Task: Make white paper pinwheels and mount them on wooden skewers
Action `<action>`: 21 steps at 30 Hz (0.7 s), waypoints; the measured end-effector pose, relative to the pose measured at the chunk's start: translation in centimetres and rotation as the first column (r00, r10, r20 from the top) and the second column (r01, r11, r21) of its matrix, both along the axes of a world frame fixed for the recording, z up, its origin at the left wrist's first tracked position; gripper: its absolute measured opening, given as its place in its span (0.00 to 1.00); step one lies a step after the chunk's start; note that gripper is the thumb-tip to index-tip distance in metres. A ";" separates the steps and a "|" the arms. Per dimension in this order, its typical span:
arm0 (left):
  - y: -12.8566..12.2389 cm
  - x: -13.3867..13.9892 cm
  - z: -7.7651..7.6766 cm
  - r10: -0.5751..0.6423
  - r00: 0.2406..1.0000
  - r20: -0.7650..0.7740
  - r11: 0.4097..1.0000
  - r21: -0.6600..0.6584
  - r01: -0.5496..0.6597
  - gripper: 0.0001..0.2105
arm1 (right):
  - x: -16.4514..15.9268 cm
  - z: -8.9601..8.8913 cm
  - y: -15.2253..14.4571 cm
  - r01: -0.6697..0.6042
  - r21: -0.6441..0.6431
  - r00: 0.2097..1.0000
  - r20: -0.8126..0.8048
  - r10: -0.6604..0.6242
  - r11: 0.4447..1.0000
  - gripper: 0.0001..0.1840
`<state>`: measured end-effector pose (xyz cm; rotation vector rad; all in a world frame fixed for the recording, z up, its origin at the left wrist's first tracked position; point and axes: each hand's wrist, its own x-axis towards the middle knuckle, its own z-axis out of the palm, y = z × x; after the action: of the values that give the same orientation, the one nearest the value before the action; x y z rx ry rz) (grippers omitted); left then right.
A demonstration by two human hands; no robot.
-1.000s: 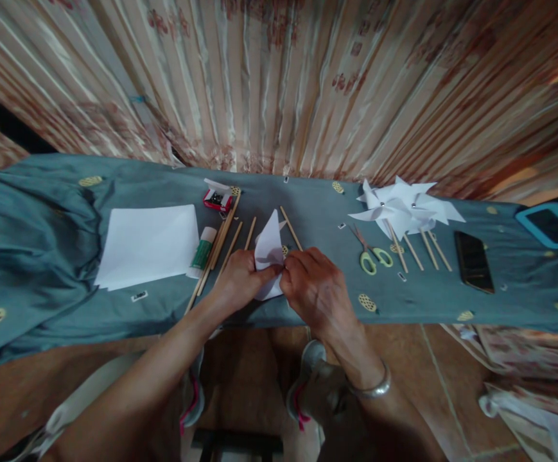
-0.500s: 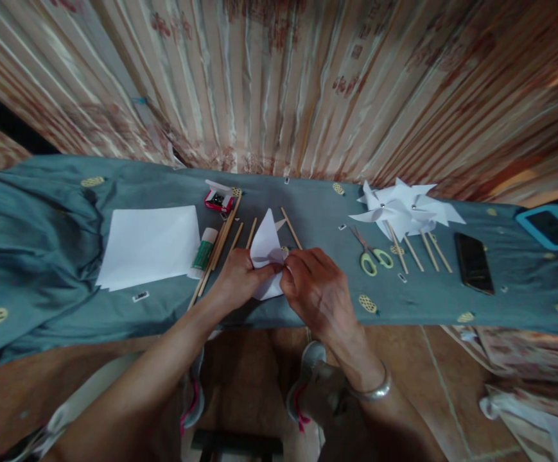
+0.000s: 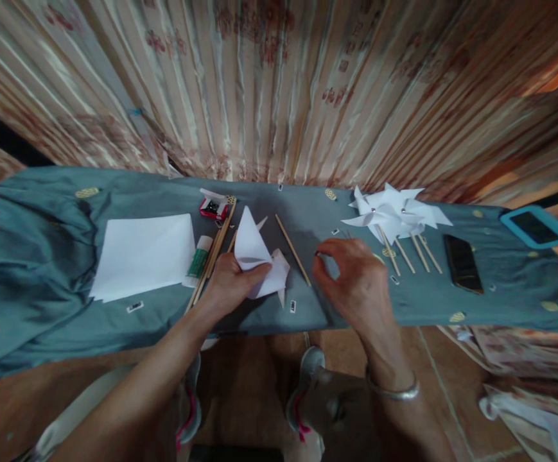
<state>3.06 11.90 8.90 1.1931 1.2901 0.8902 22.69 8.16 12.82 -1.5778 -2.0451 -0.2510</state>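
Observation:
My left hand is closed on a white paper pinwheel, thumb pressed over its middle; its blades point up and to the right. To the right, apart from the paper, my right hand is pinched, thumb against forefinger. A tiny dark thing shows at those fingertips, too small to name. Between the hands a wooden stick lies on the cloth. The scissors are mostly hidden behind my right hand.
On the left lie white paper sheets, a glue stick, several wooden sticks and an opened small red box. Finished pinwheels on sticks, a phone and a blue-framed device lie to the right.
My right hand has left the paper and moved right, now over the scissors. My left hand keeps hold of the pinwheel, whose right-hand blades now show. The view has shifted slightly.

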 end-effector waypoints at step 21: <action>-1.2 0.8 1.4 -0.063 0.965 0.256 0.980 -0.169 0.109 0.17 | 3.0 -3.3 2.6 -0.285 -0.247 0.621 -0.783 -0.018 0.926 0.21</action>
<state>3.85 10.65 10.33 0.9534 1.0826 0.8115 25.67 10.79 9.47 -1.3421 -1.5090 0.7921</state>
